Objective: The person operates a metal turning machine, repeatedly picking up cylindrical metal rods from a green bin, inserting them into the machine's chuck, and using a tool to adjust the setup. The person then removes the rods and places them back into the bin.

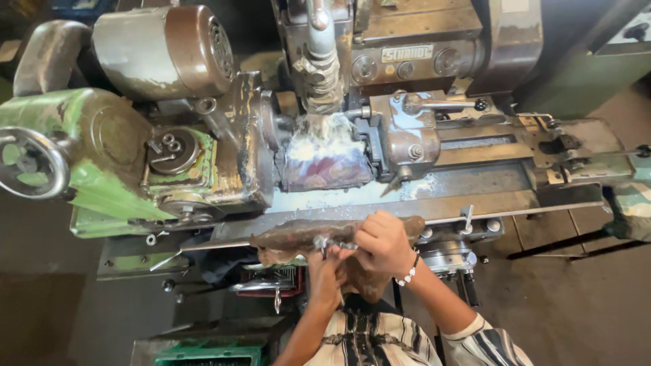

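A worn lathe fills the head view, standing on a dark, grimy workshop floor (583, 298), its green-painted headstock casting (102, 183) chipped to bare metal and its grey bed (407, 203) running left to right across the frame. A brown motor (163, 51) sits on top at the left, a handwheel (30, 163) at the far left edge, and a coolant-wet chuck guard (325, 159) in the middle under a rag-wrapped hose (320, 74). On the grey housing behind it is a small rectangular maker's plate (407, 53), pale with dark lettering, mounted level between round knobs. A green plastic crate (210, 354) shows at the bottom edge. In front of the bed both hands meet over a dirty brown rag (298, 237) draped along the front rail. The right hand (383, 244), with a white bead bracelet (409, 273) on its wrist, is curled shut around a small shiny metal part (332, 244); the left hand (325, 274) closes on it from below, fingers pinching near its left end. The part's long axis lies roughly level, parallel to the bed, its free end pointing left toward the headstock; its exact shape is too small to tell. Striped sleeves (475, 339) show below
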